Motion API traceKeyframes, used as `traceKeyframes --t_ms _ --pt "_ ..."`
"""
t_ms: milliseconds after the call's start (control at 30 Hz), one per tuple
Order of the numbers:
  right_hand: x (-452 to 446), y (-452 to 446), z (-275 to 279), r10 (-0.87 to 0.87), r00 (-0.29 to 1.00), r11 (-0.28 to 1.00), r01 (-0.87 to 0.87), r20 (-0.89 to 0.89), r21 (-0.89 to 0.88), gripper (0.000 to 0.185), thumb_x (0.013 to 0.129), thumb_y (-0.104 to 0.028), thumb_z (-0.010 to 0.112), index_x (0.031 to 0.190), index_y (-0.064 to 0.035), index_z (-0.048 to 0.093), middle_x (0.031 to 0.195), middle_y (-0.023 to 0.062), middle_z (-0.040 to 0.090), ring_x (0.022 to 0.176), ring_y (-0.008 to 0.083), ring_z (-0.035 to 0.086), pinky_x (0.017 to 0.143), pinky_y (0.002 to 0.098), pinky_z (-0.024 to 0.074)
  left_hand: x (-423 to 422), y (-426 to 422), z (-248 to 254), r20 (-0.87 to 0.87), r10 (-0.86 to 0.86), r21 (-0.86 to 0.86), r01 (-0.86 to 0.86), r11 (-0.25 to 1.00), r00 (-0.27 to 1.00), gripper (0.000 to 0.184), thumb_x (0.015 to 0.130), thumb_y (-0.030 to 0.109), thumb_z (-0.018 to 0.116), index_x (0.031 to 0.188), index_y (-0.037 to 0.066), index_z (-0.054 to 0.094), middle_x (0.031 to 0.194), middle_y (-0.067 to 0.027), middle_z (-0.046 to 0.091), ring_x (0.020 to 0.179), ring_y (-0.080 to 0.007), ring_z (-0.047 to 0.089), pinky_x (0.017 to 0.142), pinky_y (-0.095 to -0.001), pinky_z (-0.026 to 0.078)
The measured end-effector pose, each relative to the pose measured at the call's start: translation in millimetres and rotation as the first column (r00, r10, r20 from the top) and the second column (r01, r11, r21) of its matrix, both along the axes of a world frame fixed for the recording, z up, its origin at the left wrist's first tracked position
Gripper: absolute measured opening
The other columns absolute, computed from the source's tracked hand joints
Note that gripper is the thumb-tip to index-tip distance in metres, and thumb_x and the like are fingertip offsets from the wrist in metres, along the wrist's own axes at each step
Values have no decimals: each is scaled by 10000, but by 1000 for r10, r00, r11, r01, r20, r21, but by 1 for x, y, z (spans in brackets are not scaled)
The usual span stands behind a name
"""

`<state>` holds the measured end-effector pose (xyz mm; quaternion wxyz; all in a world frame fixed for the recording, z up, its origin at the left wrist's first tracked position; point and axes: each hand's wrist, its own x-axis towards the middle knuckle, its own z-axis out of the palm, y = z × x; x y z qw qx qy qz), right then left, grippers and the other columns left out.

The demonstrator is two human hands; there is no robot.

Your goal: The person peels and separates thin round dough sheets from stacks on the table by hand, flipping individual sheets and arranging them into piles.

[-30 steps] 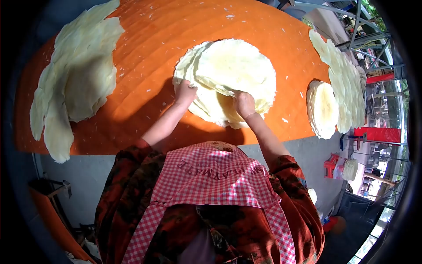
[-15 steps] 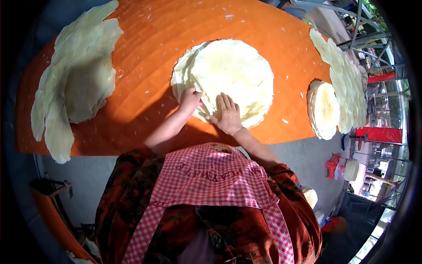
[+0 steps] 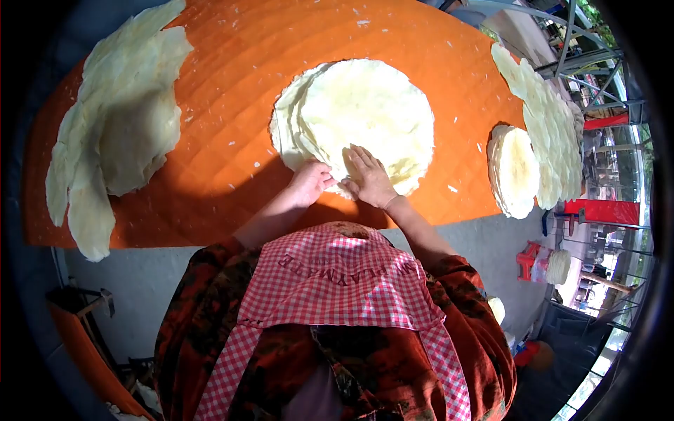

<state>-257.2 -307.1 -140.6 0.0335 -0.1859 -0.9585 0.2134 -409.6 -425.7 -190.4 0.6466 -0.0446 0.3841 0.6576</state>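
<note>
Along the left edge of our worktop (image 3: 232, 91), thin pale sheets (image 3: 133, 77) lay overlapped. Our left hand (image 3: 309, 184) met the main round stack (image 3: 365, 105) near the front edge, fingers curled; whether they pinched we couldn't tell. Our right hand (image 3: 371, 182) lay flat on top, fingers spread, probably to steady it. Toward the right edge, a second stack (image 3: 514, 172) sat, presumably for easy reach.

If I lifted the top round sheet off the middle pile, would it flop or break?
The top sheet would probably flop, since it looks thin and wrinkled near the right hand. Its uneven edge hints it might tear.
</note>
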Motion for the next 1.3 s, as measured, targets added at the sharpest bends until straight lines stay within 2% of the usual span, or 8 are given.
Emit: traceKeyframes --t_ms 333,467,833,967,1000,1067,1133,1300 --pt "-24 -16 -9 -146 985 930 168 -91 328 625 678 -216 697 1239 -51 476 1251 135 515 1134 328 502 846 452 462 5 2 -2 -29 8 -133 -12 991 1000 215 918 82 413 1110 25 490 1144 -123 557 1045 -264 560 937 -485 448" --pt "-14 -4 4 -102 989 986 115 -106 123 580 645 -231 729 1161 -52 533 1174 134 576 1053 313 568 813 422 495 3 2 12 -16 -42 -130 39 991 999 297 962 145 349 1199 4 459 1201 -134 543 1100 -282 543 944 -492 450" --pt "-7 -20 -4 -64 994 987 76 -86 143 736 774 -314 676 1349 10 350 1320 230 448 1228 383 423 992 459 357 7 4 30 33 -18 -23 19 1000 999 327 964 232 351 1175 1 446 1183 -133 527 1075 -264 530 914 -444 443" --pt "-11 -4 -6 -97 990 993 103 -103 52 623 735 -288 698 1256 -13 496 1069 230 613 962 343 615 804 411 498 15 7 5 -121 -52 -73 43 996 991 403 909 193 462 1259 2 404 1303 -125 450 1235 -231 416 974 -372 386" --pt "-24 -3 24 -238 971 971 238 -5 30 521 727 -342 692 1117 -8 598 820 236 645 758 367 644 708 422 517 22 4 5 -249 -80 -32 74 997 965 434 895 164 472 1287 1 385 1326 -128 430 1263 -229 389 969 -360 387" --pt "-34 90 36 -150 943 989 143 296 45 378 763 -375 646 840 -5 657 735 230 636 669 373 627 664 431 496 24 3 14 -419 -185 -32 189 981 889 568 831 49 480 1369 -6 306 1388 -137 363 1331 -227 319 950 -326 388" --pt "-43 196 86 -125 988 981 110 87 157 279 732 -272 703 678 -12 618 617 88 618 556 166 554 526 362 461 25 2 36 -409 -210 -68 200 977 888 553 797 13 455 1339 1 345 1351 -123 397 1240 -211 396 917 -295 392" --pt "-58 232 280 -140 971 932 195 -193 305 247 743 -194 643 849 28 652 703 151 651 657 211 635 587 378 494 19 5 38 -330 -165 -83 146 986 930 365 775 -16 477 1133 54 464 1012 -56 483 834 -164 499 741 -265 439"
